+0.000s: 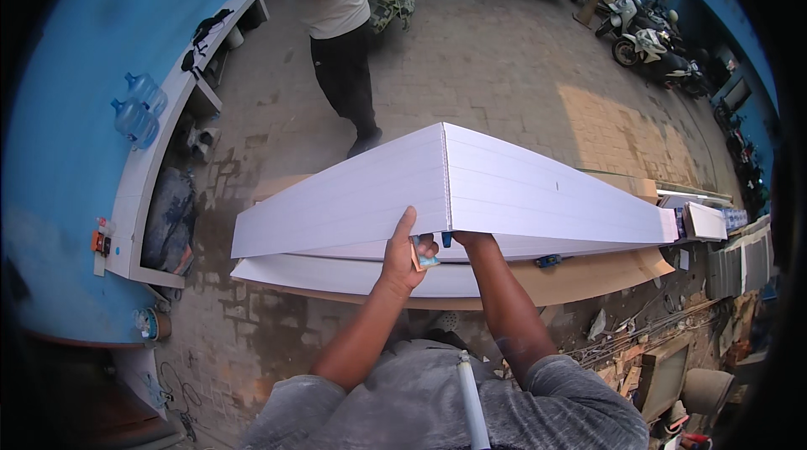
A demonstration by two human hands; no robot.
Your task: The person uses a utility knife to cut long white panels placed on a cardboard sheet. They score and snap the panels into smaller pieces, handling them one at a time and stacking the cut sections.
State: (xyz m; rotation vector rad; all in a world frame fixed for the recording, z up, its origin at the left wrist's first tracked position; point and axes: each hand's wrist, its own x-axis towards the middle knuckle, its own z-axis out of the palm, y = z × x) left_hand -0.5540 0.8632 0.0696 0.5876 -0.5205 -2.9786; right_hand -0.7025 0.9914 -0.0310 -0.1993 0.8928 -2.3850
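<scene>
Above the cardboard [609, 269], the peaked white board [538, 185] looks light, stiff, best held by its edges; the left hand [405, 255] curls its fingers round a small packet [428, 263]; the right hand's [473, 239] I can't tell.

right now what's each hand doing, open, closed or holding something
Left hand: closed, holding a small orange-and-light-blue item.
Right hand: cannot be told; mostly hidden beneath the large white creased panel.

Blue jugs [134, 120] stand left, parked motorcycles [647, 44] right.
</scene>
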